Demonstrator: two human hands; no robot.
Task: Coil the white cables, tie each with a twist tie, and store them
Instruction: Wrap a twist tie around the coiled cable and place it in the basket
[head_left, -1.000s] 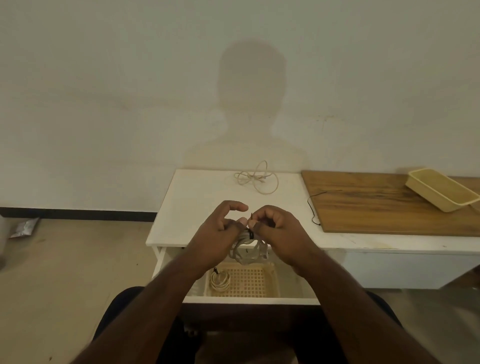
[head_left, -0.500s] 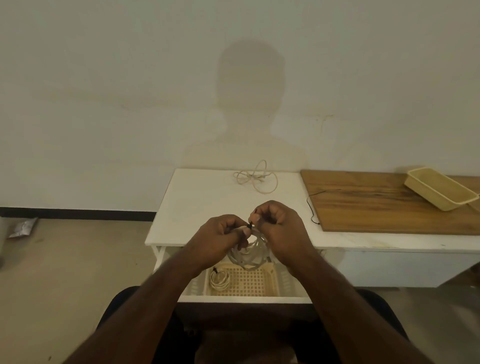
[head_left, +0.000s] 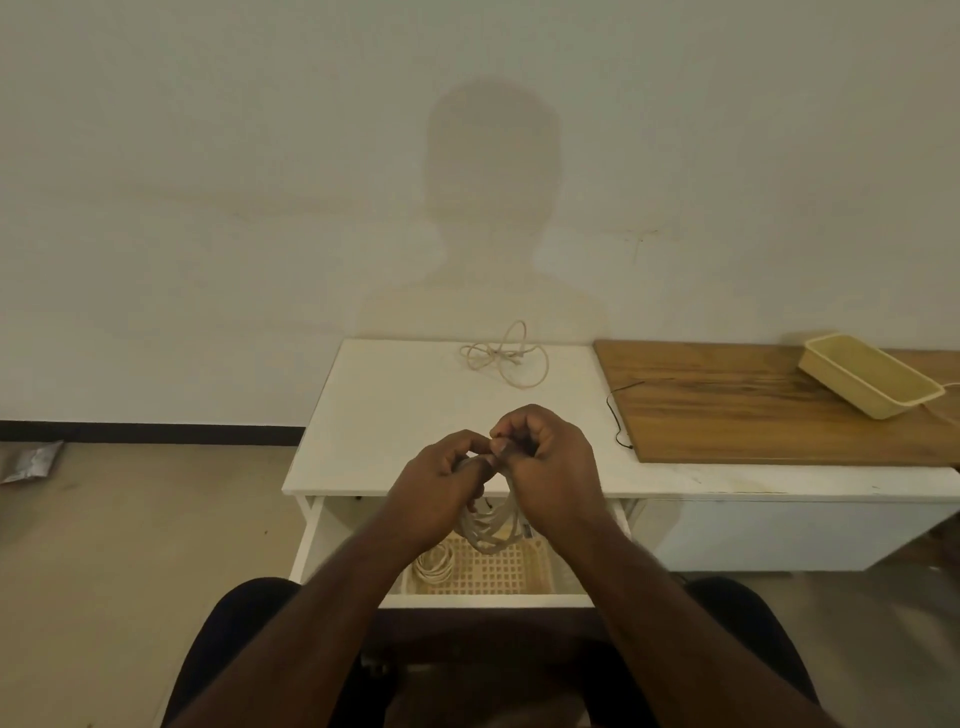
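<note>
While the left hand and right hand each keep a pinching grip on the coiled cable, twist the tie ends tight at the fingertips.

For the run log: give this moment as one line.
step: tying coil | left hand: holds coiled cable | right hand: pinches tie at coil top | loose cable: on table | stored coil: in drawer basket

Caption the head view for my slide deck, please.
Both hands, left and right, pinch a coiled white cable above the open drawer.
</note>
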